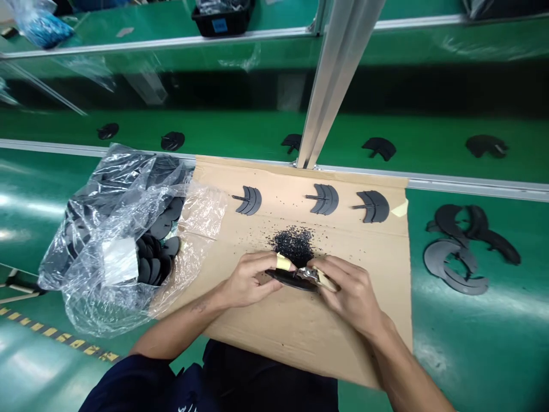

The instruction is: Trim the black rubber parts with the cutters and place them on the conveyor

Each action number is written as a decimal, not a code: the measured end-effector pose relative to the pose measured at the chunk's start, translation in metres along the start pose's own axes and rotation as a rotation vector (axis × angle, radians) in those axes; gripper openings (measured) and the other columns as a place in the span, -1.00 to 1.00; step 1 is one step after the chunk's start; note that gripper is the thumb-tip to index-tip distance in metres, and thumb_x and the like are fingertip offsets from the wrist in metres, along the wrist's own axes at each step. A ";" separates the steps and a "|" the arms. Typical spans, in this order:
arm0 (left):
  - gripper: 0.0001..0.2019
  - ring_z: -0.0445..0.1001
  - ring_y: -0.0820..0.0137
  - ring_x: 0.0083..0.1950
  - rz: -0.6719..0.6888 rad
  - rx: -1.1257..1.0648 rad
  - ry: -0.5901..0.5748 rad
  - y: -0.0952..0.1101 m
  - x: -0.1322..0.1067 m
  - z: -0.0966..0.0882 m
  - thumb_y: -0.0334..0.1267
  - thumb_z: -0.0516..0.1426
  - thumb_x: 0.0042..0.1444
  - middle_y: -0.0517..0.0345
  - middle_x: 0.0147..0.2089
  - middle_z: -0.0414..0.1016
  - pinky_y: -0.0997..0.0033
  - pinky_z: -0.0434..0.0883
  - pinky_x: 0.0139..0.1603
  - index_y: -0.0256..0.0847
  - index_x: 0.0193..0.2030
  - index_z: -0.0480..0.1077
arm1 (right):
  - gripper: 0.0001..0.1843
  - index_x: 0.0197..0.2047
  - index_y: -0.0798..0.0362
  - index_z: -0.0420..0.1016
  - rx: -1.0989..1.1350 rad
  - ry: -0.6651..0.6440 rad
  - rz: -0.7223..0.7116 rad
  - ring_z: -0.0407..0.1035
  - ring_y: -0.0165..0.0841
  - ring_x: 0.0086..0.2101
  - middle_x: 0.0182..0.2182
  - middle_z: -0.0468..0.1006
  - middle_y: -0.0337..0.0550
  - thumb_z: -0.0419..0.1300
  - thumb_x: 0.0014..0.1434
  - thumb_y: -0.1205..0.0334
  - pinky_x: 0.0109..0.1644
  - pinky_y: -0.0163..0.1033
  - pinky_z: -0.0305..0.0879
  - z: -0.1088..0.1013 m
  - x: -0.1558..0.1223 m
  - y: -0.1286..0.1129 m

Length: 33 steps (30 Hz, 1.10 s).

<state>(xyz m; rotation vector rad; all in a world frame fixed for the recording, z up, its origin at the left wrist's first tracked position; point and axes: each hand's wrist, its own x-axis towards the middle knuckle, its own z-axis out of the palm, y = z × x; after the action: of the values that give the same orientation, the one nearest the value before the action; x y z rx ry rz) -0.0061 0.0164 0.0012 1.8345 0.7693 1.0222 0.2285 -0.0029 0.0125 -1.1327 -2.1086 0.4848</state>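
Item: one black curved pad (pixel 290 280), held between left hand (pixel 251 280), curled shut on it, and right hand (pixel 347 289), pinching its cream backing strip (pixel 325 280).

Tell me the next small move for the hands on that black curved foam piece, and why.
Probably pull the cream tape strip a little farther off with the right hand. Its end looks lifted from the black curved foam piece, which the left hand grips, and silver foil shows between the hands.
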 end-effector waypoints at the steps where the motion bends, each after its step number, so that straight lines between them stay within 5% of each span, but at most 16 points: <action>1: -0.82 0.63 0.34 -0.15 -0.013 0.008 0.024 0.000 0.000 0.000 -0.34 0.25 0.22 -0.01 -0.17 0.66 0.40 0.56 -0.12 -0.26 -0.04 0.55 | -0.82 -0.10 0.07 0.52 0.068 0.003 0.048 0.53 -0.33 -0.33 -0.30 0.63 -0.09 0.10 0.33 0.35 -0.26 -0.26 0.45 -0.001 0.001 -0.001; 7: -0.74 0.58 0.31 -0.16 -0.150 0.040 0.066 0.000 0.003 0.004 -0.12 0.26 0.23 -0.02 -0.20 0.62 0.37 0.52 -0.10 -0.29 -0.10 0.54 | -0.90 -0.17 0.02 0.52 0.263 -0.009 0.206 0.52 -0.34 -0.37 -0.32 0.63 -0.14 0.22 0.29 0.21 -0.35 -0.32 0.42 -0.004 0.006 -0.010; 12: -0.32 0.62 0.22 -0.10 -0.301 -0.234 -0.206 -0.009 0.019 -0.007 0.31 -0.01 0.25 -0.14 -0.12 0.63 0.28 0.56 -0.06 -0.32 0.00 0.56 | -0.91 -0.23 -0.03 0.52 0.263 0.072 0.089 0.49 -0.34 -0.45 -0.41 0.60 -0.18 0.22 0.30 0.18 -0.40 -0.34 0.42 0.003 0.007 -0.002; 15: -0.39 0.63 0.28 -0.18 -0.428 -0.287 -0.404 -0.008 0.031 -0.022 0.28 0.10 0.20 -0.07 -0.16 0.64 0.33 0.57 -0.12 -0.27 -0.02 0.58 | -0.90 -0.20 -0.05 0.54 0.264 0.064 0.029 0.52 -0.31 -0.45 -0.39 0.62 -0.17 0.22 0.29 0.16 -0.43 -0.33 0.45 0.004 0.009 0.004; 18: -0.55 0.63 0.32 -0.25 -0.410 -0.237 -0.554 0.005 0.046 -0.046 0.12 0.24 0.17 -0.02 -0.21 0.64 0.37 0.57 -0.20 -0.26 -0.06 0.59 | -0.84 -0.11 -0.05 0.55 0.154 0.083 0.006 0.56 -0.25 -0.38 -0.29 0.66 -0.11 0.18 0.31 0.15 -0.38 -0.27 0.50 0.006 0.006 0.012; 20: -0.70 0.63 0.33 -0.21 -0.286 -0.053 -0.508 0.017 0.061 -0.068 -0.04 0.23 0.25 -0.02 -0.18 0.63 0.38 0.56 -0.17 -0.25 -0.10 0.59 | -0.80 -0.06 -0.03 0.55 0.003 0.123 -0.009 0.58 -0.21 -0.30 -0.23 0.67 -0.06 0.14 0.32 0.17 -0.29 -0.20 0.53 0.008 0.002 0.020; 24: -0.87 0.58 0.29 -0.07 -0.089 0.533 -0.204 0.016 0.117 -0.114 -0.30 0.20 0.26 0.02 -0.12 0.62 0.31 0.49 0.02 -0.21 -0.13 0.59 | -0.73 -0.05 0.01 0.55 -0.291 0.112 -0.068 0.57 -0.17 -0.24 -0.19 0.67 -0.03 0.07 0.28 0.31 -0.20 -0.09 0.52 0.010 -0.005 0.030; 29: -0.87 0.56 0.25 0.03 -0.304 0.854 0.016 -0.032 0.196 -0.144 -0.46 0.18 0.23 -0.01 -0.06 0.61 0.30 0.44 0.13 -0.28 -0.18 0.57 | -0.64 -0.02 0.03 0.52 -0.390 0.090 -0.112 0.56 -0.18 -0.26 -0.21 0.66 -0.02 0.06 0.16 0.43 -0.20 -0.09 0.51 0.013 -0.007 0.026; 33: -0.85 0.54 0.27 0.02 -0.417 0.881 0.037 -0.067 0.225 -0.152 -0.29 0.18 0.31 0.00 0.00 0.55 0.15 0.50 0.09 -0.29 -0.05 0.49 | -0.59 -0.03 0.01 0.51 -0.387 0.079 -0.077 0.56 -0.19 -0.26 -0.21 0.66 -0.05 0.08 0.09 0.48 -0.17 -0.10 0.51 0.014 -0.009 0.021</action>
<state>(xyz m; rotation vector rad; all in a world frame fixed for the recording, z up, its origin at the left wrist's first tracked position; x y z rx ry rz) -0.0400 0.2876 0.0591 2.2042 1.7309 0.4529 0.2335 0.0011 -0.0134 -1.2512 -2.2233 -0.0091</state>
